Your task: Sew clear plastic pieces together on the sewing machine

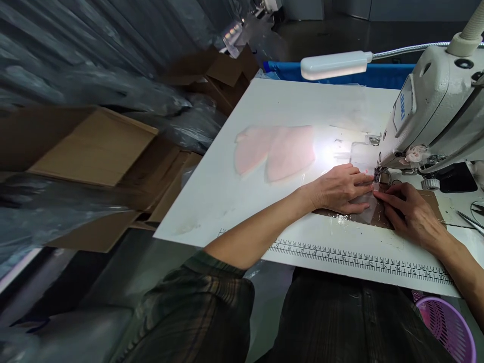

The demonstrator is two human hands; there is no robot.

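Observation:
My left hand (344,190) lies flat with fingers stretched out on a sheer whitish piece of fabric (367,216), just left of the sewing machine's presser foot (377,174). Close in front of the foot, my right hand (410,212) pinches the edge of that fabric between thumb and forefinger. A brown sheet (381,220) with a shiny surface is under the fabric and both hands. The white sewing machine (419,111) stands over the work at the right. Two pale pink fabric pieces (289,154) rest on the table to the left of my left hand.
A printed ruler (340,258) runs along the front edge of the white table (223,201). A lamp (336,65) hangs above. Scissors (471,222) lie at the far right, and a purple basket (448,327) stands below. Open cardboard boxes (94,151) with plastic are at the left.

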